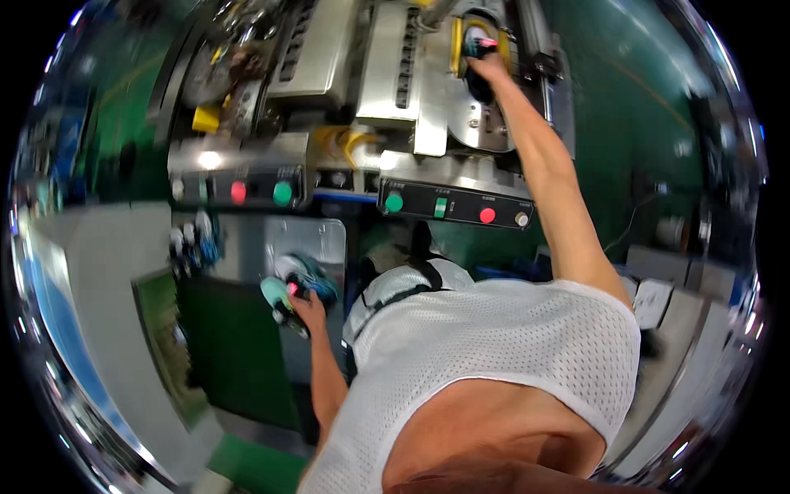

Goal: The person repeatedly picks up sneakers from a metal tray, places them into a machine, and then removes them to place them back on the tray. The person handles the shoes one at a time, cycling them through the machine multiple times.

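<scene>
My left hand [308, 311], low on the left beside my body, grips a white and teal shoe [276, 293] with a dark sole part. Another blue-teal shoe [317, 276] lies right by it, over a clear tray [327, 235]. At the far right my right arm reaches out to the machine. There my right hand [487, 67] is closed on a dark and white shoe [476, 39], set within a yellow-edged holder [456, 49]. Motion blurs both hands somewhat, and pinkish-red bright spots show near the fingers.
Before me stands a metal machine [387, 58] with two black control panels [239, 188] carrying green and red buttons. Several shoes [196, 243] stand at the left. Below them is a dark green surface [230, 346]. A yellow part [206, 119] sits on the machine's left side.
</scene>
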`<action>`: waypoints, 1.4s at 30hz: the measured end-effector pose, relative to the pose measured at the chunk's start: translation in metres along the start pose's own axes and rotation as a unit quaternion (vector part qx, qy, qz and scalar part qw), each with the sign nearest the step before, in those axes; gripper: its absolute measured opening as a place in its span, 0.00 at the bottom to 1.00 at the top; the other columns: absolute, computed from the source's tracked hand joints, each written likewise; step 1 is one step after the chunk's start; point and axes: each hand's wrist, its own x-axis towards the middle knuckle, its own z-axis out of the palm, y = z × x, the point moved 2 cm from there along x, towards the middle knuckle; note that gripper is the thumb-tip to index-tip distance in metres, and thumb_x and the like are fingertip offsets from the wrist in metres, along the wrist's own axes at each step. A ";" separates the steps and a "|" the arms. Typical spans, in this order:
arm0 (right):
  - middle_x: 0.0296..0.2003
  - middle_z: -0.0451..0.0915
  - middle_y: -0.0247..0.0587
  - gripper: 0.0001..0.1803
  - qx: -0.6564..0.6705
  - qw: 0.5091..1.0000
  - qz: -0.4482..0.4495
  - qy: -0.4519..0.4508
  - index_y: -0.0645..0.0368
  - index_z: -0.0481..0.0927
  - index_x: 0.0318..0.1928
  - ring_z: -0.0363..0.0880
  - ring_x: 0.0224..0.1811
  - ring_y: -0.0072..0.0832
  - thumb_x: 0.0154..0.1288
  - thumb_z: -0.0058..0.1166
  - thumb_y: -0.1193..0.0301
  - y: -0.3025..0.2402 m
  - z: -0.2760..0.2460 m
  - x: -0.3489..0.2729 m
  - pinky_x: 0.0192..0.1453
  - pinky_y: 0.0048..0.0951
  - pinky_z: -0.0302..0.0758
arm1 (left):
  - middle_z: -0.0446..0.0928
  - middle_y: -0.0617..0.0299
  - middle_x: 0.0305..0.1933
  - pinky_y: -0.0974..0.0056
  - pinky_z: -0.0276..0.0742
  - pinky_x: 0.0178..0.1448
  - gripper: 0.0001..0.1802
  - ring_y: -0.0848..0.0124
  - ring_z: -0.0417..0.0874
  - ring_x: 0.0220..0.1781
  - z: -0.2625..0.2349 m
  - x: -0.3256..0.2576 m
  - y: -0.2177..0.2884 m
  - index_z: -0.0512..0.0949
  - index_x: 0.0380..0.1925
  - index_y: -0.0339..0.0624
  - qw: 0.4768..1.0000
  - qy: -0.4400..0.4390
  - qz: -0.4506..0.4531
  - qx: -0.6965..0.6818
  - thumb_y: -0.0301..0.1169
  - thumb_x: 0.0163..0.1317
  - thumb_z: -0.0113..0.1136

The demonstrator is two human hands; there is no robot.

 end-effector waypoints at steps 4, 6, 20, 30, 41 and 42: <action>0.52 0.76 0.65 0.32 0.116 0.974 -0.173 0.092 0.74 0.71 0.56 0.77 0.54 0.52 0.58 0.60 0.61 -0.127 -0.037 -0.141 0.57 0.44 0.71 | 0.57 0.27 0.65 0.46 0.54 0.71 0.39 0.38 0.62 0.66 0.022 -0.027 -0.030 0.50 0.64 0.18 0.988 0.085 -0.057 0.113 0.29 0.64 0.59; 0.66 0.63 0.66 0.34 0.192 0.935 -0.279 0.107 0.73 0.60 0.67 0.62 0.70 0.52 0.65 0.56 0.70 -0.165 -0.053 -0.249 0.73 0.40 0.58 | 0.57 0.26 0.65 0.46 0.55 0.71 0.41 0.36 0.61 0.66 0.030 -0.017 -0.009 0.48 0.65 0.17 0.988 0.086 -0.072 0.109 0.31 0.63 0.60; 0.72 0.47 0.70 0.52 -0.040 0.865 -0.351 -0.356 0.73 0.46 0.72 0.42 0.77 0.57 0.59 0.63 0.61 -0.203 0.128 -0.514 0.79 0.47 0.43 | 0.68 0.42 0.61 0.54 0.62 0.70 0.31 0.51 0.69 0.65 -0.118 -0.072 0.000 0.64 0.61 0.29 0.975 0.167 -0.095 -0.110 0.30 0.61 0.63; 0.52 0.73 0.66 0.40 0.104 0.922 -0.184 -0.323 0.65 0.59 0.65 0.74 0.56 0.57 0.55 0.65 0.68 -0.268 0.274 -0.657 0.59 0.44 0.71 | 0.52 0.35 0.67 0.47 0.61 0.71 0.48 0.38 0.59 0.68 -0.080 -0.037 -0.061 0.50 0.65 0.30 0.989 0.069 -0.114 -0.065 0.25 0.47 0.69; 0.41 0.81 0.66 0.38 0.043 0.967 -0.104 -0.229 0.60 0.61 0.64 0.82 0.44 0.59 0.56 0.64 0.64 -0.261 0.291 -0.623 0.49 0.47 0.77 | 0.53 0.35 0.67 0.47 0.57 0.73 0.46 0.38 0.59 0.69 -0.100 -0.034 -0.093 0.52 0.65 0.30 0.993 0.017 -0.084 -0.080 0.22 0.47 0.65; 0.41 0.81 0.66 0.38 0.047 0.965 -0.126 -0.223 0.59 0.60 0.64 0.82 0.44 0.59 0.56 0.64 0.64 -0.258 0.295 -0.623 0.49 0.47 0.77 | 0.53 0.35 0.68 0.47 0.57 0.73 0.46 0.38 0.59 0.69 -0.099 -0.035 -0.094 0.52 0.66 0.30 0.991 0.024 -0.093 -0.088 0.22 0.46 0.64</action>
